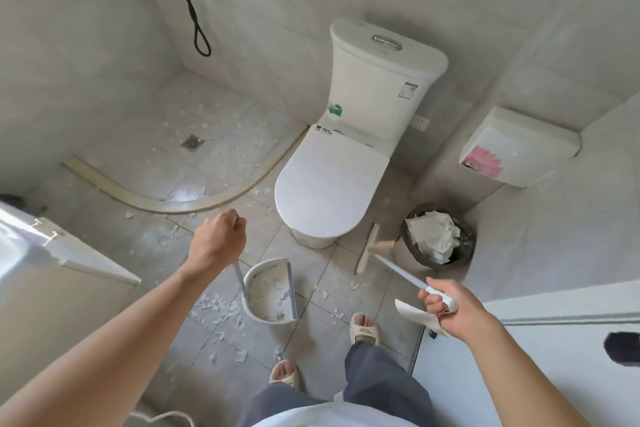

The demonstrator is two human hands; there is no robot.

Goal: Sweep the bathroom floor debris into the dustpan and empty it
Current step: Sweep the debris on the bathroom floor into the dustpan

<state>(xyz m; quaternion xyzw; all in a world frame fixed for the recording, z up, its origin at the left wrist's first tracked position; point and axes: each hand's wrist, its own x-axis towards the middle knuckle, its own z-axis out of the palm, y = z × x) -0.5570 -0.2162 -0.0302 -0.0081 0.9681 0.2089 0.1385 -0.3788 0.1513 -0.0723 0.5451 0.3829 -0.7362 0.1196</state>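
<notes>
The left hand (pixel 219 241) was closed in a fist round the top of the upright handle of the dustpan (pixel 270 289), which stood on the floor (pixel 322 274) in front of the toilet (pixel 329 191). Its straight lip faced the person's right, toward the broom, so litter could be pushed straight in. A few scraps already lay inside the pan.

The right hand (pixel 446 308) was wrapped round the end of the broom (pixel 369 248) handle, a paper tag dangling below the fingers. The broom head rested on the floor between the toilet base and the waste bin (pixel 438 236), and appeared angled to draw debris back toward the pan.

White paper debris (pixel 221 310) was scattered just left of the pan and near the person's feet, with more in the shower area around the drain (pixel 192 142) and along the curved threshold (pixel 166 203). Smaller bits lay between broom and pan.

The bin, lined and already heaped with paper, stood near the right wall, close enough to serve for emptying.

Judgement: sweeping was in progress and far from finished; most litter remained on the floor, notably in the shower corner. Holding the pan steady by its long handle let the person work standing. Risk noted: light scraps may scatter past the lip, and the full bin may overflow.
</notes>
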